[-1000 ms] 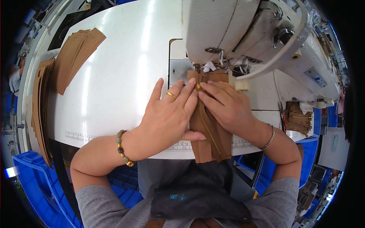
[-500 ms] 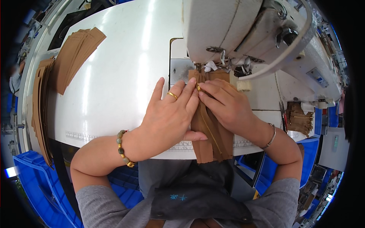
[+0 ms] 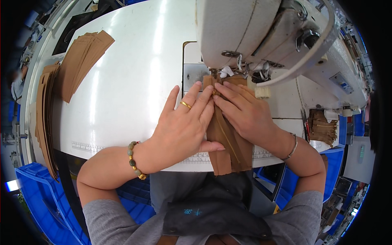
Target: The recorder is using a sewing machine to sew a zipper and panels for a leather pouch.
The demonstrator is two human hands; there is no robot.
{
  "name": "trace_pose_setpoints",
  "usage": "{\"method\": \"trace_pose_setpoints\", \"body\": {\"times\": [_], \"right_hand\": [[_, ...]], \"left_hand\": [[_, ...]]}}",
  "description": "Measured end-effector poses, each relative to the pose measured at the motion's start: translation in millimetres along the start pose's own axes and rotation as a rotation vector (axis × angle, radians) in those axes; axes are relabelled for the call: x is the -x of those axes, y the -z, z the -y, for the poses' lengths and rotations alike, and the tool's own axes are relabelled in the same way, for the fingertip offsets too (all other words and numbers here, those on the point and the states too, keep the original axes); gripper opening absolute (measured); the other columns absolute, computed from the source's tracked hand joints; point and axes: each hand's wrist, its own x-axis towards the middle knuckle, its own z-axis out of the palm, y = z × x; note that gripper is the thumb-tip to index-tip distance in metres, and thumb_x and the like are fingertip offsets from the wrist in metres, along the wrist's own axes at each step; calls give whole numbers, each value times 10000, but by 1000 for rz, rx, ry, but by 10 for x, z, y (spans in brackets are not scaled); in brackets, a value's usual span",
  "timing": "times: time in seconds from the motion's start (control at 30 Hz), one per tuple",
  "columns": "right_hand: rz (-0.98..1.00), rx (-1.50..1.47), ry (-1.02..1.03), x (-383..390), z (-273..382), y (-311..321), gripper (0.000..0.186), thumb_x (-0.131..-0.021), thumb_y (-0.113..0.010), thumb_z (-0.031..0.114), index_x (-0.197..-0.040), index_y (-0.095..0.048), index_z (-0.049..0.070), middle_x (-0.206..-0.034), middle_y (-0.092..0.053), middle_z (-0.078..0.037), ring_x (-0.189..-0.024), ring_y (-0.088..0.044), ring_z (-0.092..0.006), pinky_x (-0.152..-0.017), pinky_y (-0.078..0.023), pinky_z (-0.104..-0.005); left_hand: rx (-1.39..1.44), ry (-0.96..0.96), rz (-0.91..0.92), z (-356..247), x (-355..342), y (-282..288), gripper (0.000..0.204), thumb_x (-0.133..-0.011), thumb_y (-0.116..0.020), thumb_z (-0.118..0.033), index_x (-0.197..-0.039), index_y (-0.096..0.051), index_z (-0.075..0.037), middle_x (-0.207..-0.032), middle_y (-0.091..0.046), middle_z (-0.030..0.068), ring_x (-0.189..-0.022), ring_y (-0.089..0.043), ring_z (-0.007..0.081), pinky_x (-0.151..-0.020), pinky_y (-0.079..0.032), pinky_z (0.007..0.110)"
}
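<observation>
Under the needle area of a white sewing machine (image 3: pixel 232 32) lies a brown fabric piece (image 3: pixel 221 161) with a zipper (image 3: pixel 229 141) running along it toward me. The far end of the fabric is by the presser foot (image 3: pixel 213 72). My left hand (image 3: pixel 179 124) rests flat with fingers spread, its index fingertip and thumb on the fabric's left side. My right hand (image 3: pixel 250 116) lies over the right side, fingers stretched forward and pressing down beside the zipper. Between the fingertips of both hands a bit of the gold zipper slider (image 3: pixel 214 92) shows, mostly covered.
Stacks of brown fabric pieces (image 3: pixel 83 61) lie at the table's left side. A printed ruler strip (image 3: pixel 87 145) follows the front edge. Brown zippered pieces (image 3: pixel 322 127) sit at right, near dark scissors-like tools (image 3: pixel 305 124). Blue bins (image 3: pixel 45 200) stand below the table.
My right fingers have slid slightly forward and straightened over the zipper slider, which is now more covered. The left hand stays nearly in place on the fabric.
</observation>
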Motion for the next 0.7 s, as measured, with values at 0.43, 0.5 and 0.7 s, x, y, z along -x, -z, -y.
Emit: {"method": "trace_pose_setpoints", "body": {"times": [0.43, 0.5, 0.7], "right_hand": [[3, -32, -20, -27, 11, 8, 375, -932, -651, 187, -1260, -680, 7, -1384, -660, -162, -1285, -655, -332, -953, -517, -429], [1, -32, -24, -23, 12, 1, 372, -936, -653, 189, -1260, -680, 8, -1392, -658, -164, -1286, -654, -333, -960, -514, -432], [-16, -22, -13, 17, 22, 9, 397, -921, -641, 205, -1263, -680, 5, -1409, -655, -166, -1229, -674, -311, -992, -514, -438]], "left_hand": [[5, 43, -20, 55, -31, -31, 1039, -728, -698, -773, -1390, -591, 21, -1508, -567, 145, -1415, -508, 382, -1160, -385, 587], [13, 40, -19, 65, -34, -34, 1036, -728, -703, -771, -1387, -591, 21, -1505, -570, 145, -1411, -511, 386, -1159, -386, 588], [42, 26, -32, 59, -40, -28, 1027, -718, -729, -768, -1367, -599, 17, -1496, -572, 144, -1383, -529, 380, -1138, -405, 590]]}}
